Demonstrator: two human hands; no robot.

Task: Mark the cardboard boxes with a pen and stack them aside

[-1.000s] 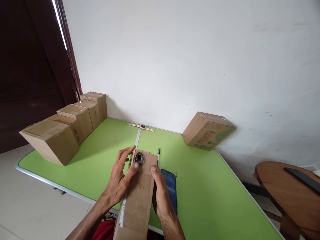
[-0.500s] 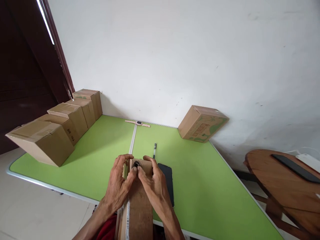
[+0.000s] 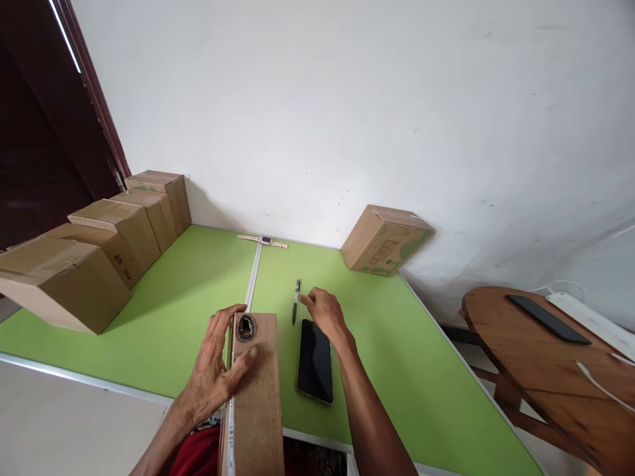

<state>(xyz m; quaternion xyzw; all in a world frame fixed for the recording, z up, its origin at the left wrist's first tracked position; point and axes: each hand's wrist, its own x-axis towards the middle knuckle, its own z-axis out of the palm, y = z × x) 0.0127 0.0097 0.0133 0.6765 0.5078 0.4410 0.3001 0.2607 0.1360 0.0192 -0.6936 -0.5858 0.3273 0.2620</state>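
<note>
My left hand [image 3: 213, 373] grips the left side of a long cardboard box [image 3: 255, 396] that stands on the green table's [image 3: 188, 311] near edge, thumb on its top beside a round torn hole [image 3: 246, 327]. My right hand [image 3: 325, 314] is off the box and reaches over the table, fingertips by a black pen [image 3: 296, 301]; its fingers are curled loosely and hold nothing I can make out. A black phone [image 3: 315, 360] lies flat just below that hand.
Several brown cartons [image 3: 94, 251] stand in a row along the table's left side. One printed carton [image 3: 384, 239] leans against the white wall. A wristwatch [image 3: 262, 240] lies at the far edge. A wooden side table [image 3: 546, 357] with a dark phone [image 3: 548, 318] stands right.
My right hand left the box's hole and moved forward right to the pen. The left hand stayed on the box. The view shifted, with everything sliding left.
</note>
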